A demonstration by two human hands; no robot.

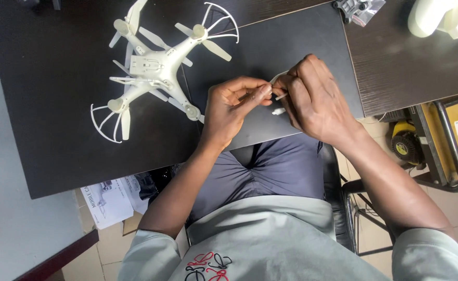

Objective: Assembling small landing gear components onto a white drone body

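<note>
over the near edge of the dark mat (291, 41), both hands meet on a small white plastic part (278, 92). left hand (234, 106) has thumb and forefinger pinched tight on one end of it; right hand (314, 99) is curled closed around the other end, fingers folded over so most of the part is hidden. a thin white curved bit shows just above the pinch, and a short white stub (278, 111) sticks out below the right hand's fingers (could be the same part or a second piece, can't tell from this angle). hands touch at the fingertips, held just above the mat.

white quadcopter drone (158, 70) lies to the left on the dark wooden table (57, 130), belly up, well apart from the hands. two rotor arms carry prop guards (far right and near left), the other two bare. far right: a clear bag with dark parts (359, 9) and a white object (444, 18) at the table's far corner. printed leaflet (106, 200) on the floor, near left.
</note>
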